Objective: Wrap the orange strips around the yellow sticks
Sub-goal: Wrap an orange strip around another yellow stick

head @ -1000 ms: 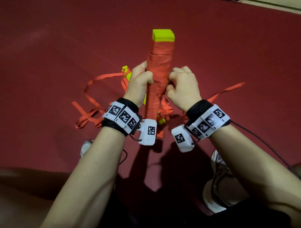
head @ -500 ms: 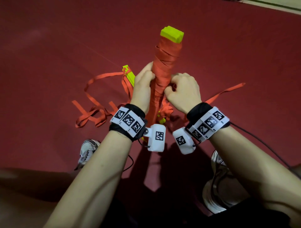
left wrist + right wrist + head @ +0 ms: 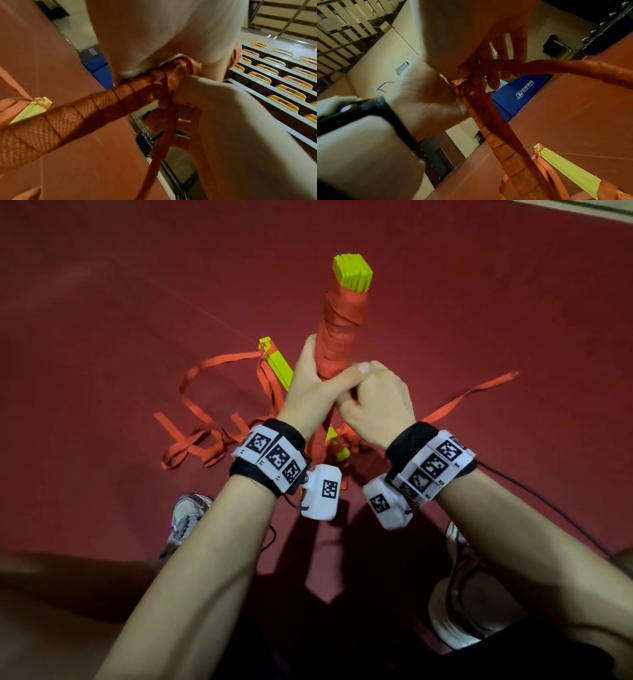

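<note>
Wrapped sticks (image 3: 339, 330) above (both-handed) grip (image 3: 342, 392)

Left thumb (image 3: 356, 370) across bundle (image 3: 337, 337) (newly)

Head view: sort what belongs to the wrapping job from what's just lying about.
Job:
- wrapped stick bundle
- left hand, gripping it
- right hand, pinching the strip
- loose orange strips
- spare yellow stick

Lying about:
- shoes
- black cable

A dark red floor (image 3: 102, 302) spreads beneath and beyond both hands, with cream walls (image 3: 385, 51), a blue padded mat (image 3: 518, 94) past the right hand, and tiered rows of yellow seats (image 3: 274, 83) beyond the left.
</note>
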